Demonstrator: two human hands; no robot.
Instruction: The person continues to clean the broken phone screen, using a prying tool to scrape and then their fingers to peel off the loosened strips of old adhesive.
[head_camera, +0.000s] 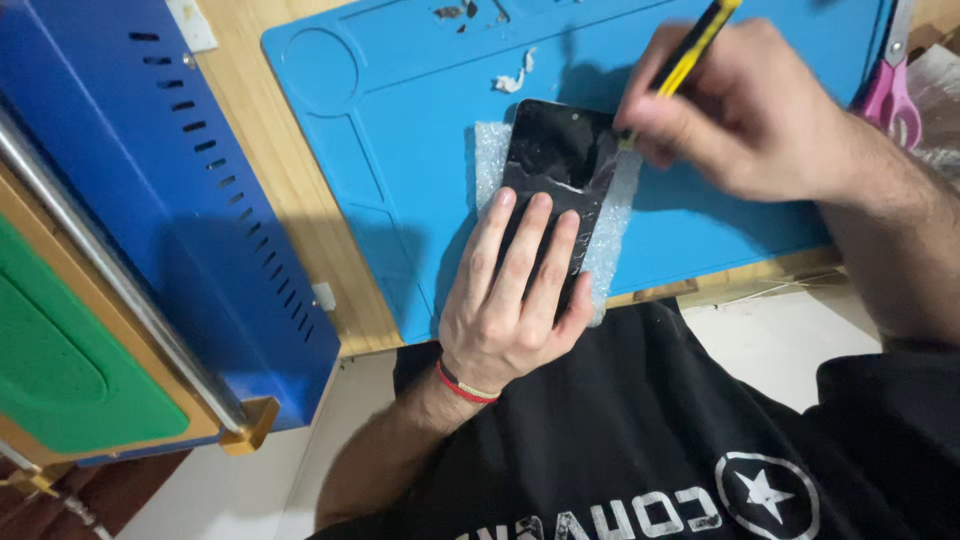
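Black shirt fabric (640, 440) fills the near edge. Just beyond it, the left hand (505, 300) lies flat, fingers spread, pressing a black phone (560, 165) onto white foam (610, 240) on a blue mat (400, 120). At the phone's far right corner, the right hand (750, 110) pinches a yellow-and-black tool (690, 50). Pink scissors (890, 90) lie far right.
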